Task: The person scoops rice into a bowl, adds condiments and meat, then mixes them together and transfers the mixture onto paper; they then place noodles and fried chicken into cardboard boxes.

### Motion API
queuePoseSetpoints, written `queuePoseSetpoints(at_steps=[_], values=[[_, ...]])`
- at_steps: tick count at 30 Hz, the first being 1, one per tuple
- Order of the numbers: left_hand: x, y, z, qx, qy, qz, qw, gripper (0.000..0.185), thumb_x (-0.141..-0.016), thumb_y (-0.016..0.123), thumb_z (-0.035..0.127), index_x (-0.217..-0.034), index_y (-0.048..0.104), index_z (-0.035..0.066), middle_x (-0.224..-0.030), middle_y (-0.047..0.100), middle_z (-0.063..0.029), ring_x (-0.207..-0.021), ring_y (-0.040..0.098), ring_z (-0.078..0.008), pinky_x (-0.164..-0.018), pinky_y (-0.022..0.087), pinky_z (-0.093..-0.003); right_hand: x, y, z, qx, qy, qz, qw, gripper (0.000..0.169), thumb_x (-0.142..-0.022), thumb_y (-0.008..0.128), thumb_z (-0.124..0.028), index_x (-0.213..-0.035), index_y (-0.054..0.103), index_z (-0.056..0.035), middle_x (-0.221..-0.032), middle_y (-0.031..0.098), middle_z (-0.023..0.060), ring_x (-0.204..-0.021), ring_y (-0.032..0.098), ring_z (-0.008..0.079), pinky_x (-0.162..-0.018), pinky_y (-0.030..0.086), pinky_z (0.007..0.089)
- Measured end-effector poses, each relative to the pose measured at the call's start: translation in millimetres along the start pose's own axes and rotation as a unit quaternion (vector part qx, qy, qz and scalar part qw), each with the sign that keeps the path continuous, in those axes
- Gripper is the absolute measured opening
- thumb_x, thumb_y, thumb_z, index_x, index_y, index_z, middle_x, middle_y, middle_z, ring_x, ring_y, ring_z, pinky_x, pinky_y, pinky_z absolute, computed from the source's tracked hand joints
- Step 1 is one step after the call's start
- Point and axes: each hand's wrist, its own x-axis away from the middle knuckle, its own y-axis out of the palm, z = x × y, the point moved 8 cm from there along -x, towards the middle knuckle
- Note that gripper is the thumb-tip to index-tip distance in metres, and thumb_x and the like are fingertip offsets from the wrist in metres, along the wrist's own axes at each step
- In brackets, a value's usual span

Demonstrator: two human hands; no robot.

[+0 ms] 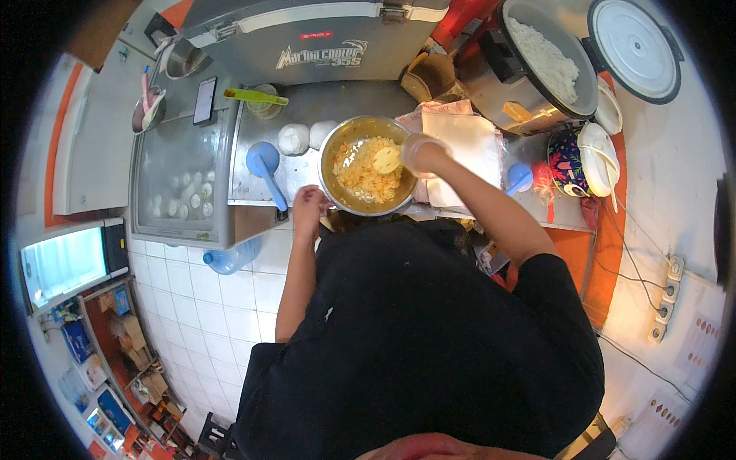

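A round metal mixing bowl (328, 190) stands at the counter's front edge, with seasoned orange-yellow rice (368, 172) inside. My right hand (424, 156), blurred and apparently in a clear plastic glove, grips a pale yellow rice paddle (387, 159) whose blade rests in the rice; its handle is hidden by the hand. At the bowl's lower left rim is my left hand (310, 206), bare with fingers partly bent; whether it grips the rim cannot be told. Two white rounded things (294, 139) sit left of the bowl, beside a blue scoop (263, 161).
Paper wrapping sheets (454, 144) lie to the right. Behind them stands a large open rice cooker (494, 92) of white rice. A grey cooler box (322, 52) lines the back. At left, a chest freezer (172, 149) holds a phone (204, 100) on top.
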Motion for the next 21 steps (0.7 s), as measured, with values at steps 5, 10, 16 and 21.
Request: queuePoseSetpoints(at_steps=[5, 10, 16, 21], values=[[21.1, -53.7, 80.5, -0.414, 0.266, 0.408, 0.769, 0.035, -0.080, 0.067, 0.016, -0.108, 0.056, -0.003, -0.096, 0.060, -0.0197, -0.089, 0.060, -0.0322, -0.079, 0.047, -0.0397, 5.4, -3.8, 11.7, -0.042, 0.045, -0.050, 0.997, 0.025, -0.068, 0.069, -0.012, -0.089, 0.071, -0.0004, -0.092, 0.068, 0.0213, -0.084, 0.068, 0.0312, -0.071, 0.053, 0.0392], [-44.8, -83.5, 36.0, -0.358, 0.195, 0.319, 0.855, 0.034, -0.080, 0.066, 0.016, -0.107, 0.059, -0.004, -0.101, 0.063, -0.0232, -0.091, 0.060, -0.0409, -0.080, 0.045, -0.0448, -18.4, 36.8, -50.7, -0.025, -0.041, 0.064, 0.997, 0.022, -0.074, 0.059, -0.010, -0.090, 0.069, 0.0025, -0.088, 0.067, 0.0234, -0.084, 0.067, 0.0322, -0.073, 0.053, 0.0414], [-59.9, -100.4, -1.1, -0.218, 0.148, 0.262, 0.928, 0.023, -0.086, 0.061, 0.015, -0.101, 0.063, -0.002, -0.095, 0.067, -0.0187, -0.086, 0.065, -0.0328, -0.076, 0.048, -0.0402, 24.6, -21.7, -36.5, -0.080, 0.000, 0.043, 0.996, 0.024, -0.075, 0.058, -0.016, -0.084, 0.071, 0.0026, -0.087, 0.067, 0.0242, -0.079, 0.067, 0.0334, -0.069, 0.052, 0.0412], [-44.0, -50.6, 15.6, 0.227, 0.096, 0.015, 0.969, 0.025, -0.094, 0.052, 0.013, -0.113, 0.054, -0.003, -0.110, 0.063, -0.0173, -0.100, 0.063, -0.0241, -0.085, 0.051, -0.0346, 5.1, 5.1, 7.7, -0.072, -0.006, -0.016, 0.997, 0.025, -0.074, 0.061, -0.020, -0.084, 0.070, 0.0004, -0.087, 0.068, 0.0222, -0.078, 0.066, 0.0352, -0.068, 0.051, 0.0438]])
